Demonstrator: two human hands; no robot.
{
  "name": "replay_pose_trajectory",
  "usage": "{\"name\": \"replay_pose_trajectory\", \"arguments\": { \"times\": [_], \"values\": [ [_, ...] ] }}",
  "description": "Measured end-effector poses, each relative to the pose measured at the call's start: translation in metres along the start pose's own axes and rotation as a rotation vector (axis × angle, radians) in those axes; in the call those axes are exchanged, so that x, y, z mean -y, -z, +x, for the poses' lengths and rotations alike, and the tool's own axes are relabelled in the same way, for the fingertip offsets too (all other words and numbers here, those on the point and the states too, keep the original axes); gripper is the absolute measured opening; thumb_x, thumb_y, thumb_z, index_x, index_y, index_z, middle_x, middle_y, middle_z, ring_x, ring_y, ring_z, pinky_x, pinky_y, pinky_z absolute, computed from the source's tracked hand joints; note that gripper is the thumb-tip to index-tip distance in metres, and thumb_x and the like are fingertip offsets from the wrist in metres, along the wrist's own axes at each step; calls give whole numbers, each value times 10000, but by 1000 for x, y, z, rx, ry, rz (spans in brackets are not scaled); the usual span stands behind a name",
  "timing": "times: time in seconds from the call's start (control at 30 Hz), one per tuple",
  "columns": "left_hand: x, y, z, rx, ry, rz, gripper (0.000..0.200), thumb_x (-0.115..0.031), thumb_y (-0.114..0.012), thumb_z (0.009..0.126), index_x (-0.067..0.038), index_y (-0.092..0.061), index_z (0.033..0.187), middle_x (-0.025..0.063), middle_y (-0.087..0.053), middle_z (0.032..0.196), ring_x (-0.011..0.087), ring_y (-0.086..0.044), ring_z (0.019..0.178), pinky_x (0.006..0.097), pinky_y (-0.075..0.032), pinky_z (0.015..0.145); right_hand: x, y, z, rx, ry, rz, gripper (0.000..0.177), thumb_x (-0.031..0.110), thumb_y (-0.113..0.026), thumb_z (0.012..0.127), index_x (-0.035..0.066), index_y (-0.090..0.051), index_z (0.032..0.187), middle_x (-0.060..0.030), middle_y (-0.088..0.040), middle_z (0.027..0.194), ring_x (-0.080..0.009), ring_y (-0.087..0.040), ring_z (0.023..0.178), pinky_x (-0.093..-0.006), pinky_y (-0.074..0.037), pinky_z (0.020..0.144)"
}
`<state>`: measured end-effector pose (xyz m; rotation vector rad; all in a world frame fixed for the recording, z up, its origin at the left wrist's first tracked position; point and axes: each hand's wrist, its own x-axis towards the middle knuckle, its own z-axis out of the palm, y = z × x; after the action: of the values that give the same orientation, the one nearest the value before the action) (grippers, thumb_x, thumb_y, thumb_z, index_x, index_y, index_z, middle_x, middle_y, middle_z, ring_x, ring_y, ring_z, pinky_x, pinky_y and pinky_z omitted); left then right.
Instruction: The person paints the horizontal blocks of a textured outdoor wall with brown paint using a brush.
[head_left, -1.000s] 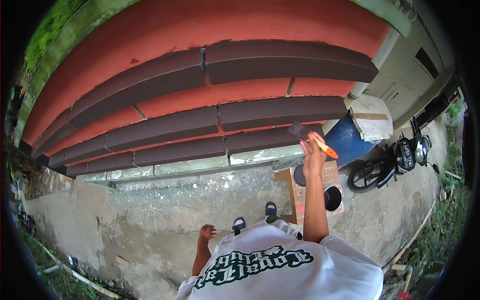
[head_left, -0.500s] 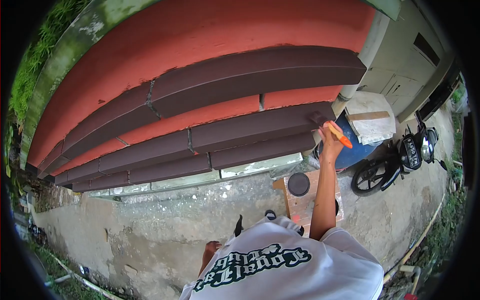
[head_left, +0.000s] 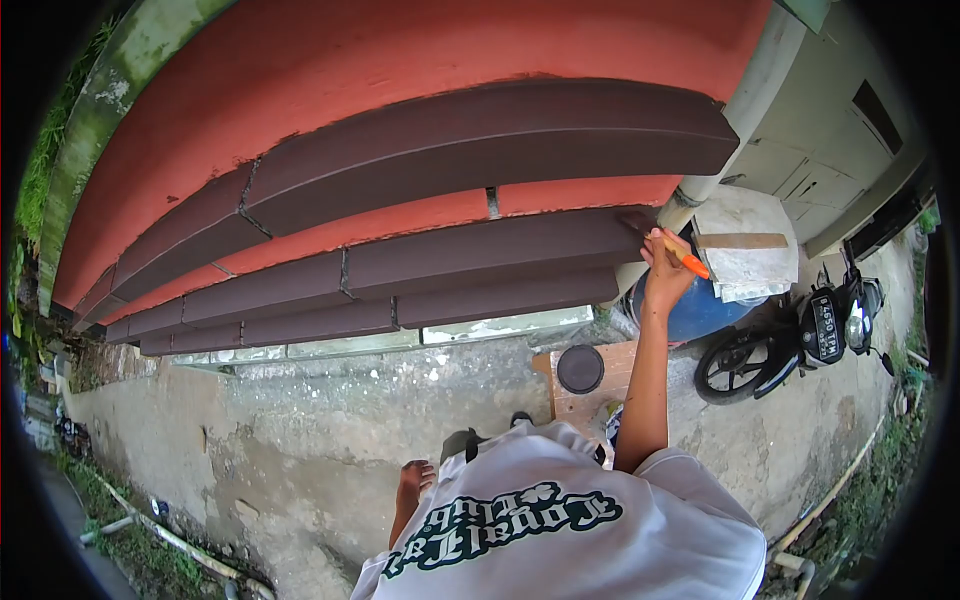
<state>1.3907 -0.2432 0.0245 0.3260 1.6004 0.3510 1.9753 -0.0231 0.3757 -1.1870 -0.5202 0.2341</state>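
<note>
My right hand (head_left: 667, 273) is closed around the orange handle of a paintbrush (head_left: 690, 262). The brush's dark bristles rest against the right end of the middle dark brown ledge (head_left: 500, 245). Above it runs a wider brown ledge (head_left: 490, 150), and a lower brown band (head_left: 500, 297) lies beneath; narrow gaps split them into sections. Down by my left side hangs my left hand (head_left: 414, 478), fingers slightly apart and nothing visible in it. A round dark paint container (head_left: 580, 369) sits on a tiled wooden stand (head_left: 577, 404) below my right arm.
Red wall (head_left: 400, 60) shows behind the ledges. Right of my hand stand a grey pipe (head_left: 690, 192) and a blue barrel (head_left: 680, 310) topped with a whitish sack (head_left: 745, 262). A motorcycle (head_left: 800, 335) is parked further right on the concrete ground (head_left: 310, 430).
The paintbrush has shifted slightly up and right along the ledge's end, with my right hand. My view has turned a little; my left hand still hangs low.
</note>
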Motion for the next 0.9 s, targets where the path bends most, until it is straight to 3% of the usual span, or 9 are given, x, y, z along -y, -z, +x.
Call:
{"name": "replay_pose_trajectory", "arguments": {
  "times": [0.1, 0.23, 0.4, 0.5, 0.6, 0.7, 0.8, 0.9],
  "values": [
    [16, -3, -16, 20, -155, 371, 431, -292, -427, 963, -75, -569, 1307, 95, -674, 1195, 265, -660, 1027, 416, -487, 849, -2, 2, 5, -10, 25, -16, 306, 142, -763, 901, -52, -632, 1100, -163, -701, 966, -207, -715, 844, -307, -628, 707],
    [23, 3, -18, 74, -280, 552, 443, -291, -430, 957, -64, -564, 1312, 110, -668, 1222, 271, -659, 1044, 431, -478, 887, -1, 1, 12, -3, 59, -56, 291, 154, -766, 900, -50, -643, 1067, -153, -707, 943, -193, -714, 830, -303, -624, 696],
    [19, -10, -17, -41, 15, 75, 414, -290, -431, 950, -92, -583, 1281, 111, -680, 1192, 275, -667, 1027, 443, -485, 874, 3, -3, 10, 15, 91, -154, 250, 163, -769, 900, -40, -668, 1006, -132, -715, 897, -162, -702, 796, -289, -607, 669],
    [18, -10, -7, -49, 48, -21, 393, -295, -443, 948, -110, -587, 1263, 104, -682, 1184, 275, -671, 1008, 440, -488, 841, 3, -5, 6, 9, 133, -203, 244, 167, -773, 897, -41, -677, 982, -118, -716, 865, -144, -689, 764, -277, -589, 640],
    [-2, -23, -31, -86, 28, 55, 450, -238, -449, 956, -9, -550, 1331, 208, -630, 1270, 367, -636, 1129, 495, -525, 929, 4, -6, 5, 1, 162, -213, 247, 170, -777, 894, -43, -681, 971, -112, -714, 849, -136, -679, 742, -267, -577, 621],
    [-7, -24, -38, -112, 71, 64, 446, -291, -452, 964, -65, -555, 1334, 154, -636, 1282, 331, -643, 1104, 486, -491, 933, 3, -5, 5, -6, 175, -217, 252, 180, -781, 892, -39, -682, 967, -105, -713, 841, -134, -673, 733, -264, -569, 623],
    [-4, -19, -39, -111, 73, 38, 375, -314, -483, 944, -107, -596, 1236, 89, -679, 1136, 266, -669, 971, 437, -486, 821, 0, -5, 8, -6, 186, -235, 258, 191, -783, 893, -34, -683, 969, -96, -713, 839, -132, -664, 720, -257, -549, 631],
    [-1, -14, -44, -130, 77, 48, 381, -315, -487, 943, -103, -596, 1239, 94, -679, 1134, 268, -667, 977, 437, -486, 821, 2, -6, 6, 9, 190, -287, 250, 191, -778, 899, -24, -677, 978, -88, -709, 870, -124, -658, 747, -256, -554, 647]
  ]
}}
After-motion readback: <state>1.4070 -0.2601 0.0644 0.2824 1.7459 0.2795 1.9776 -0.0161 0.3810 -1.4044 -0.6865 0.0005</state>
